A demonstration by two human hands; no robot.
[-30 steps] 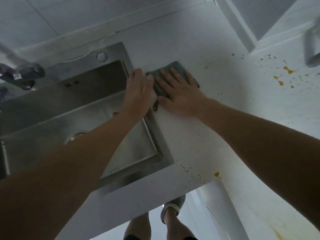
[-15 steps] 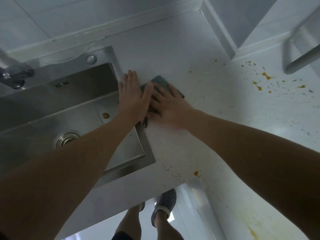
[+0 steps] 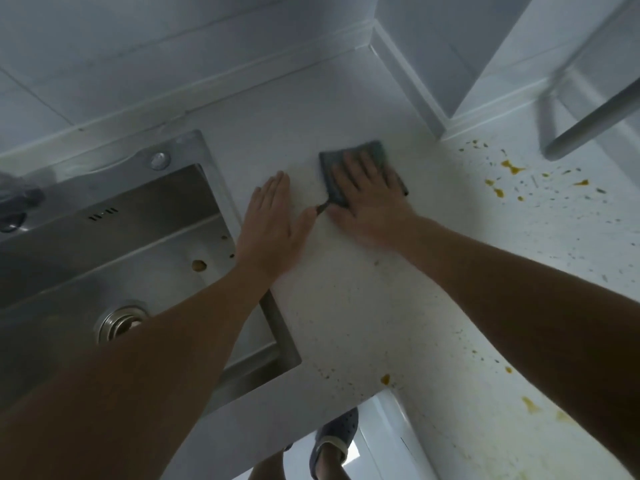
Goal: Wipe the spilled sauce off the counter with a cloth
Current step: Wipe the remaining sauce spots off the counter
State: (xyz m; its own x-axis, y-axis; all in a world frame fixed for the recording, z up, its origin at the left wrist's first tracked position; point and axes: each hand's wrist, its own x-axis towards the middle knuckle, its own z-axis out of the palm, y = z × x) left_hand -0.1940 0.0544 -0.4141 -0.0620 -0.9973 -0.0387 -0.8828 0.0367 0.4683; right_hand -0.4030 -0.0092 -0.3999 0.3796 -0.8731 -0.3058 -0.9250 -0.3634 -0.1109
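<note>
A grey-green cloth (image 3: 335,169) lies flat on the white counter (image 3: 349,306), right of the sink. My right hand (image 3: 367,199) presses down on it with straight, spread fingers. My left hand (image 3: 273,223) lies flat on the bare counter just left of the cloth, fingers straight; its thumb is next to the cloth's dangling loop. Orange-yellow sauce splatters (image 3: 512,168) dot the counter at the far right. More drops (image 3: 385,378) sit near the front edge, and smears (image 3: 531,405) at the lower right.
A stainless steel sink (image 3: 114,258) fills the left, with a drain (image 3: 119,322) and a sauce blob (image 3: 198,265) inside. A faucet (image 3: 17,202) is at the far left. A metal bar (image 3: 595,112) crosses the upper right. Tiled wall and a corner pillar (image 3: 446,46) stand behind.
My right hand has slid the cloth rightward and away from the sink edge. My hands, touching before, are now apart, and my left hand rests on bare counter.
</note>
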